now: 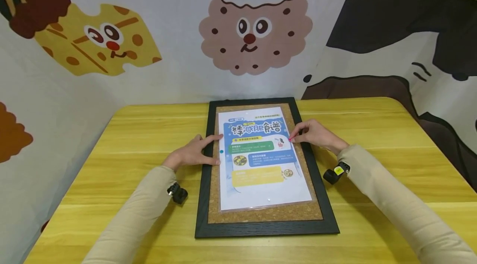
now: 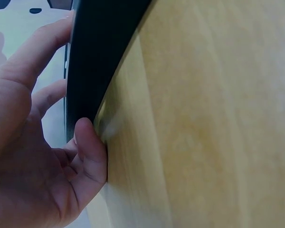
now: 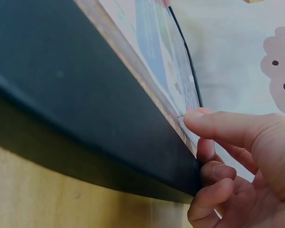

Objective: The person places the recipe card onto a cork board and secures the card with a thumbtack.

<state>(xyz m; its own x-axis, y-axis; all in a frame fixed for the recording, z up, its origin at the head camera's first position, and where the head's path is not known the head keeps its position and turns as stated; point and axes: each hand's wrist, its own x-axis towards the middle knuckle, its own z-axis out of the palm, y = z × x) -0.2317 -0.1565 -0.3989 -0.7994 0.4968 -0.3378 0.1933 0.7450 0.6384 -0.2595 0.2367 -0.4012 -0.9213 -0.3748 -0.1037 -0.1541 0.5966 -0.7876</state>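
Observation:
A laminated poster (image 1: 246, 198) with blue, green and yellow text panels lies on a black-framed cork board (image 1: 261, 216). On the poster's right edge, my right hand (image 1: 314, 135) pinches a small pink push pin (image 1: 290, 140) between thumb and forefinger. Its other fingers curl against the frame's side in the right wrist view. My left hand (image 1: 191, 153) spreads thumb and forefinger over the frame's left side, fingertips at the poster's left edge. Between those fingertips sits a teal push pin (image 1: 221, 151). The left wrist view shows other fingers low beside the black frame (image 2: 97, 52).
The board lies on a yellow wood-grain table (image 1: 149, 140), its far end close to a cartoon-printed cloth backdrop (image 1: 179, 57). Pale pins show at the poster's top and bottom edges. Each wrist wears a small black camera (image 1: 179, 194) on a strap.

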